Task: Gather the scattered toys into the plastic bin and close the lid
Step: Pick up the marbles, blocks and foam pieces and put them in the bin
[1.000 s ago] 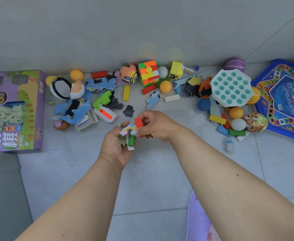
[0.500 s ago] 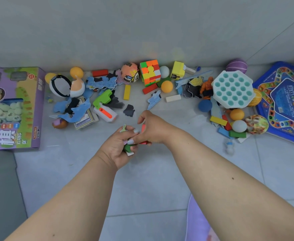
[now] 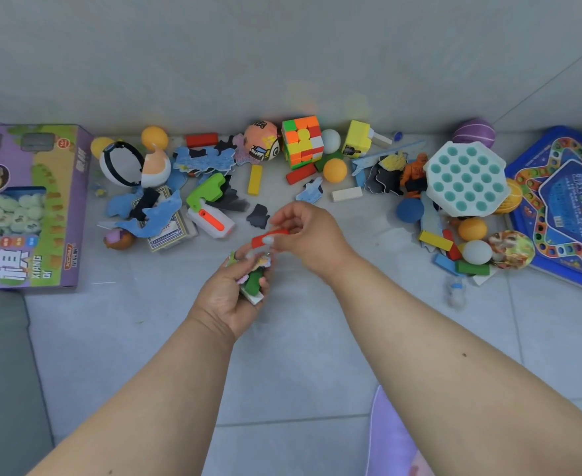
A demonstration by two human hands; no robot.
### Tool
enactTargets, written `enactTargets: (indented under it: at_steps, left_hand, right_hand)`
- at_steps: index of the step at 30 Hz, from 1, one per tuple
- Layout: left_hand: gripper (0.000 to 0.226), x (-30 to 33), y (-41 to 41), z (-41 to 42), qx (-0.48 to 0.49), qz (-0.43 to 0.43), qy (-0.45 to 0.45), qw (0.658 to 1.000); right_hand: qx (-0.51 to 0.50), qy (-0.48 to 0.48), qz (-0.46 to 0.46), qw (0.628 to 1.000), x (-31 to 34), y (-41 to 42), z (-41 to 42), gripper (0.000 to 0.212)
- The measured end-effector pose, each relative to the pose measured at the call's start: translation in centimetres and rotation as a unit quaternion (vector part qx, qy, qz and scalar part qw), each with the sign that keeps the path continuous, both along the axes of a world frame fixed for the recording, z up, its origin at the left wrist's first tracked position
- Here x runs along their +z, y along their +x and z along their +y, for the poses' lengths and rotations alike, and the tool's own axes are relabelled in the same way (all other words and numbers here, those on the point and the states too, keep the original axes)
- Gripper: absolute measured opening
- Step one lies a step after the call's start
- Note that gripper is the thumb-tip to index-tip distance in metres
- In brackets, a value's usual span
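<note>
Both hands work above the near floor. Right hand (image 3: pixel 312 235) pinches a red block (image 3: pixel 269 238), now lifted clear of the left hand (image 3: pixel 236 293), where half a second ago the two were pressed together. Left hand stays curled round a small bundle (image 3: pixel 253 276) of green block and puzzle pieces. Scattered toys (image 3: pixel 300 159) lie along the far wall; the plastic bin is not in view, so nothing is binned yet.
</note>
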State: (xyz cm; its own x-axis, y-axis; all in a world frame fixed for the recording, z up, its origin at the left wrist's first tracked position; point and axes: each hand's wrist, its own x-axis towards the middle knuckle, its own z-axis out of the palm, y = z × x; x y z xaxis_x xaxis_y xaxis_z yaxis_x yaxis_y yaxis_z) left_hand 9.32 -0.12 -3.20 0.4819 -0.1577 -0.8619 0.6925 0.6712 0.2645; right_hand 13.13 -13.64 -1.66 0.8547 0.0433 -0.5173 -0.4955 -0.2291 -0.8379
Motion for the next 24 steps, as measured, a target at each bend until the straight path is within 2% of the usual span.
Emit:
enactTargets:
  at_steps: [1,2,4,5,6,9,12,14,17,20,22,24]
  left_hand:
    - [0.008,0.1,0.1,0.0,0.014,-0.009,-0.006,1.000]
    - [0.018,0.2,0.1,0.0,0.022,-0.017,-0.007,1.000]
    - [0.029,0.2,0.2,0.0,0.029,-0.024,-0.006,0.999]
    - [0.022,0.1,0.2,0.0,0.032,-0.020,-0.003,0.999]
    - [0.012,0.1,0.2,0.0,0.040,-0.009,0.000,0.999]
    - [0.009,0.3,0.2,0.8,0.062,0.027,0.007,0.998]
    - [0.003,0.5,-0.1,1.8,0.082,0.038,-0.002,0.996]
    - [0.009,0.7,-0.5,2.4,0.086,0.042,0.008,0.995]
    - [0.018,1.2,-0.8,2.7,0.067,0.043,0.036,0.996]
    - [0.020,1.4,-1.0,2.7,0.013,0.037,0.072,0.997]
    - [0.019,1.5,-1.0,2.6,-0.021,0.031,0.096,0.995]
    - [0.016,1.3,-1.0,2.5,-0.045,0.030,0.128,0.990]
  right_hand:
    - [-0.008,-0.045,-0.029,0.999,-0.2,-0.5,0.8,0.020]
    - [-0.007,-0.070,-0.040,0.997,-0.3,-1.1,1.5,0.017]
    - [0.010,-0.058,-0.042,0.997,-0.1,-2.3,2.8,0.007]
    - [0.019,-0.052,-0.041,0.998,-0.1,-2.7,3.1,0.003]
    - [0.026,-0.058,-0.044,0.997,-0.1,-2.9,3.2,0.008]
    - [-0.035,-0.076,-0.042,0.996,-0.8,-2.3,2.0,0.016]
    - [-0.118,-0.197,-0.038,0.972,-2.0,-1.6,-1.2,0.019]
    - [-0.116,-0.254,-0.016,0.960,-3.1,-1.7,-3.3,0.022]
    - [-0.035,-0.275,-0.015,0.961,-4.2,-2.2,-3.6,0.032]
    - [0.111,-0.310,-0.059,0.942,-4.6,-2.4,-1.5,0.043]
    - [0.180,-0.331,-0.075,0.923,-4.6,-2.0,0.1,0.040]
    - [0.213,-0.347,-0.099,0.908,-4.5,-1.6,0.9,0.026]
